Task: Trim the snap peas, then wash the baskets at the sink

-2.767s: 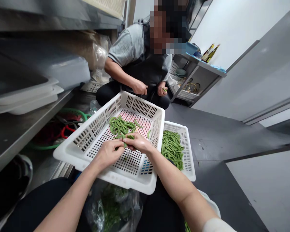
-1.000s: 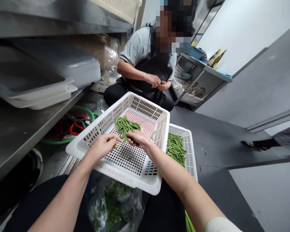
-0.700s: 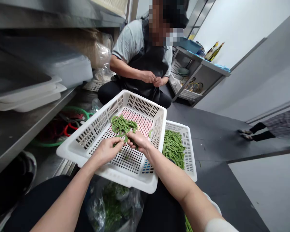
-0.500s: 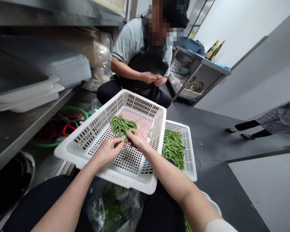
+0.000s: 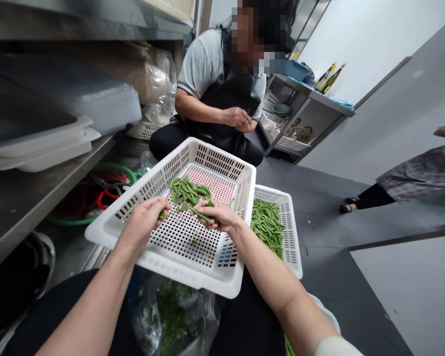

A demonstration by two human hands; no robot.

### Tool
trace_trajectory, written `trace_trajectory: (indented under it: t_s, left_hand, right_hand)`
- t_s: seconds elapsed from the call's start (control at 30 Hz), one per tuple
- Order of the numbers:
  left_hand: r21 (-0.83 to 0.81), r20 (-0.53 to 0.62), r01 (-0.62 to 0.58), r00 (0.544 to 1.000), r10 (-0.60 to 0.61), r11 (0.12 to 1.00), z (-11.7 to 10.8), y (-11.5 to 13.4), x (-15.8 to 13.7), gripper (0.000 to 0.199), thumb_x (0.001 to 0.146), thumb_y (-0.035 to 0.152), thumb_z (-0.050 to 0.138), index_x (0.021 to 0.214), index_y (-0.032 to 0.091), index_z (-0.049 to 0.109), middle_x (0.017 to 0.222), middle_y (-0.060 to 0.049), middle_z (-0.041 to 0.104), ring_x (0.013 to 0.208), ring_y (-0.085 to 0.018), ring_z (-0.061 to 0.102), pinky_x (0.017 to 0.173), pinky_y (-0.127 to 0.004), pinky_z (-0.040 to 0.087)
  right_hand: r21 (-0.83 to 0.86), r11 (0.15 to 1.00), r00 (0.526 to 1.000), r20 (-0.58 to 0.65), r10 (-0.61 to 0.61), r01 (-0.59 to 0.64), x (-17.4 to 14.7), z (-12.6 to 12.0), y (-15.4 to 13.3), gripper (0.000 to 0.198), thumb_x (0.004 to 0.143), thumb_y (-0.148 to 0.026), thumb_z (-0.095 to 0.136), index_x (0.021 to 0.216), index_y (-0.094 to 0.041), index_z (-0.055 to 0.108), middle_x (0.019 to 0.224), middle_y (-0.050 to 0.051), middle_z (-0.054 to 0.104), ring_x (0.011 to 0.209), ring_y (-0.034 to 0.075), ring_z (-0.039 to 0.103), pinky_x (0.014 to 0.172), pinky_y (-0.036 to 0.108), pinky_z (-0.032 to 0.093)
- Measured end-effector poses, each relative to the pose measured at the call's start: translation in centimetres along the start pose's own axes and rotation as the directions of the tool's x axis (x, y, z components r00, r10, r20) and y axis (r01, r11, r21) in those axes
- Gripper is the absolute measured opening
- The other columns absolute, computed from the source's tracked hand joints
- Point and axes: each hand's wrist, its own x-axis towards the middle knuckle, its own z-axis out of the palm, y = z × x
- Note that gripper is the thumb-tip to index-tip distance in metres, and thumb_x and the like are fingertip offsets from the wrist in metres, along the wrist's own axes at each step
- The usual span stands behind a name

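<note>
Green pods (image 5: 201,214) in the right hand (image 5: 220,216), above a white basket (image 5: 193,282).
Its fingers curl round several, just on the near side of a loose pile (image 5: 187,192) lying on the basket's perforated bottom; the left hand (image 5: 143,220), apart from it, pinches a small green piece (image 5: 162,216). Beside sits a second basket (image 5: 293,252) of pods, above grey floor (image 5: 322,212); opposite, a co-worker (image 5: 241,94) crouches near steel shelving (image 5: 59,193).

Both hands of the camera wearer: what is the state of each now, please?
Left hand: closed, holding a small green piece.
Right hand: closed around green pods.
</note>
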Motion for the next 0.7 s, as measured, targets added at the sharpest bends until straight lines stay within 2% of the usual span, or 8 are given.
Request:
trace_trajectory:
  t_s: [0.13, 0.23, 0.3, 0.37, 0.47, 0.57, 0.63, 0.7]
  left_hand:
    - [0.085, 0.217, -0.001, 0.976, -0.018, 0.996, 0.9, -0.6, -0.1, 0.037, 0.062, 0.053, 0.053, 0.054, 0.018, 0.044, 0.051, 0.004, 0.034, 0.047, -0.009, 0.027, 0.043, -0.022, 0.018]
    - [0.082, 0.264, -0.021, 0.964, -0.001, 0.996, 1.4, -1.2, 0.1, 0.042, 0.062, 0.056, 0.055, 0.052, 0.019, 0.038, 0.050, 0.005, 0.028, 0.047, -0.009, 0.024, 0.042, -0.022, 0.015]
    - [0.087, 0.272, -0.017, 0.962, -0.008, 0.996, 1.4, -1.4, 0.2, 0.041, 0.062, 0.055, 0.055, 0.052, 0.018, 0.040, 0.049, 0.005, 0.029, 0.047, -0.009, 0.024, 0.042, -0.022, 0.015]
    - [0.077, 0.312, 0.019, 0.949, -0.042, 0.997, 1.3, -1.5, 0.2, 0.041, 0.062, 0.055, 0.056, 0.052, 0.017, 0.043, 0.049, 0.004, 0.031, 0.047, -0.008, 0.025, 0.042, -0.021, 0.015]
    - [-0.046, 0.376, 0.163, 0.917, -0.134, 0.986, 1.4, -1.3, 0.0, 0.043, 0.057, 0.053, 0.066, 0.057, 0.015, 0.047, 0.053, 0.003, 0.037, 0.048, -0.007, 0.028, 0.042, -0.018, 0.016]
    - [-0.241, 0.404, 0.298, 0.896, -0.184, 0.924, 1.6, -1.3, -0.2, 0.045, 0.048, 0.045, 0.077, 0.059, 0.015, 0.046, 0.056, 0.004, 0.038, 0.047, -0.005, 0.028, 0.041, -0.015, 0.017]
    - [-0.334, 0.432, 0.302, 0.891, -0.140, 0.893, 1.5, -1.4, -0.3, 0.047, 0.050, 0.044, 0.080, 0.056, 0.015, 0.044, 0.054, 0.004, 0.037, 0.045, -0.004, 0.026, 0.039, -0.015, 0.017]
    - [-0.359, 0.494, 0.243, 0.869, -0.038, 0.901, 0.7, -1.3, -0.6, 0.048, 0.057, 0.049, 0.077, 0.053, 0.015, 0.045, 0.051, 0.003, 0.037, 0.044, -0.005, 0.027, 0.039, -0.016, 0.020]
  right_hand:
    - [-0.069, 0.997, 0.998, 0.042, 0.044, -0.041, 0.3, 0.5, 0.4, 0.036, 0.067, -0.045, 0.071, 0.079, -0.015, 0.055, 0.043, -0.010, 0.037, 0.037, 0.003, 0.023, 0.035, 0.016, 0.016]
    - [-0.318, 0.948, 0.994, -0.093, -0.049, 0.017, 0.4, 1.3, 0.7, 0.036, 0.067, -0.048, 0.070, 0.078, -0.016, 0.056, 0.049, -0.008, 0.042, 0.042, 0.005, 0.032, 0.040, 0.018, 0.024]
    - [-0.577, 0.810, 0.956, -0.160, -0.245, 0.110, 0.1, 1.7, 0.7, 0.030, 0.067, -0.041, 0.071, 0.072, -0.017, 0.055, 0.055, -0.006, 0.046, 0.050, 0.007, 0.039, 0.049, 0.020, 0.031]
    - [-0.770, 0.606, 0.913, -0.077, -0.400, 0.200, -0.3, 2.1, 0.7, 0.021, 0.070, -0.030, 0.068, 0.066, -0.016, 0.052, 0.059, -0.005, 0.047, 0.056, 0.007, 0.041, 0.056, 0.022, 0.033]
    - [-0.841, 0.454, 0.881, 0.052, -0.471, 0.293, -0.7, 2.7, 1.0, 0.011, 0.072, -0.018, 0.056, 0.063, -0.017, 0.050, 0.058, -0.005, 0.046, 0.057, 0.008, 0.041, 0.059, 0.023, 0.033]
    - [-0.692, 0.634, 0.875, -0.009, -0.484, 0.344, -0.7, 3.2, 1.1, 0.006, 0.072, -0.022, 0.053, 0.069, -0.018, 0.054, 0.060, -0.004, 0.050, 0.054, 0.008, 0.042, 0.055, 0.022, 0.035]
    - [-0.448, 0.819, 0.887, -0.110, -0.449, 0.359, -0.9, 3.0, 0.9, 0.012, 0.074, -0.030, 0.054, 0.074, -0.018, 0.054, 0.060, -0.003, 0.053, 0.048, 0.008, 0.042, 0.047, 0.021, 0.033]
    - [-0.184, 0.906, 0.869, -0.262, -0.420, 0.382, -1.8, 1.8, 0.2, 0.017, 0.074, -0.036, 0.055, 0.074, -0.019, 0.051, 0.058, -0.004, 0.052, 0.044, 0.008, 0.041, 0.041, 0.020, 0.032]
